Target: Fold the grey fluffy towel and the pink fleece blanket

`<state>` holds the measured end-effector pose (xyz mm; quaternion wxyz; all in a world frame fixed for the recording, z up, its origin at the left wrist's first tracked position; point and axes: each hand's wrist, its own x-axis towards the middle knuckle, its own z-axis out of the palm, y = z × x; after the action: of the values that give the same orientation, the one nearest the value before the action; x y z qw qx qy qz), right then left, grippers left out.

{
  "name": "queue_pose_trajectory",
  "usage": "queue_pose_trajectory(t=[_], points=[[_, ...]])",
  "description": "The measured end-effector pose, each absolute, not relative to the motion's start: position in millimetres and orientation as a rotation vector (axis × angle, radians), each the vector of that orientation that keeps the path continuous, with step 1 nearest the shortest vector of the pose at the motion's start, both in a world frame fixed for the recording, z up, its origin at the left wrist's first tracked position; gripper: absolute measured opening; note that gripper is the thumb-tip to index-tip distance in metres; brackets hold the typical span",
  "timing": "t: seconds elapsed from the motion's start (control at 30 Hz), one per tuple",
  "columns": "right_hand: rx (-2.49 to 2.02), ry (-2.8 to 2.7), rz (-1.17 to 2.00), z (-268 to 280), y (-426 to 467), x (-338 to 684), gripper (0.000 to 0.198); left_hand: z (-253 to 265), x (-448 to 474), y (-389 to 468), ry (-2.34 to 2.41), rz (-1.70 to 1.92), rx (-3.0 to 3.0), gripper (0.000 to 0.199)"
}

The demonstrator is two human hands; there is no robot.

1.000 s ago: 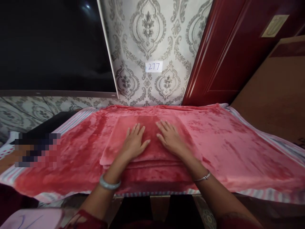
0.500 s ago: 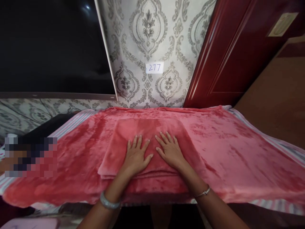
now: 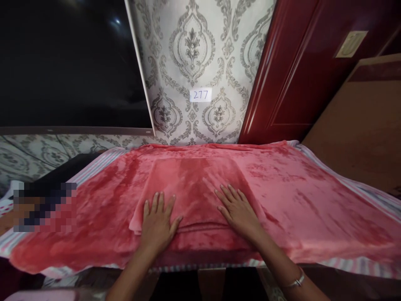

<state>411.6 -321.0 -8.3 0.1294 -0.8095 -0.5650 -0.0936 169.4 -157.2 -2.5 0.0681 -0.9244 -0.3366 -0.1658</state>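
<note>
A folded plush fabric, pinkish red and roughly rectangular, lies on a larger blanket of the same colour spread over the table. My left hand rests flat near its front left corner, fingers spread. On the front right part lies my right hand, palm down with the fingers stretched out. Neither hand holds anything. The layered front edge of the folded fabric shows between the two hands.
The blanket's striped border hangs along the edges. A dark television screen is at the back left. A paper label marked 277 is on the patterned wall. At right are a red door and a cardboard box.
My hands have slid apart and toward me over the folded fabric, the left to its left side and the right to its right side. The view has shifted slightly.
</note>
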Motion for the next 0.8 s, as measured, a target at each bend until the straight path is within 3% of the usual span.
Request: queue_pose_trajectory(t=[0.2,0.43,0.57,0.8], points=[[-2.160,-1.676,-0.097,16.7,-334.0,438.2,0.041,36.6,142.6,-133.9,-1.018,-0.457,-2.901,0.051],[-2.162,-1.393,-0.215,97.6,-231.8,469.3,0.048,126.7,252.0,-82.8,-1.036,-0.431,-3.001,0.054],[-2.372,-1.358,-0.213,77.3,-190.0,470.3,0.054,98.9,304.2,-63.0,-1.088,-0.388,-2.968,0.062],[-2.387,-1.464,-0.232,12.4,-188.2,481.8,0.052,26.6,310.7,-49.8,-1.061,-0.330,-2.891,0.065]])
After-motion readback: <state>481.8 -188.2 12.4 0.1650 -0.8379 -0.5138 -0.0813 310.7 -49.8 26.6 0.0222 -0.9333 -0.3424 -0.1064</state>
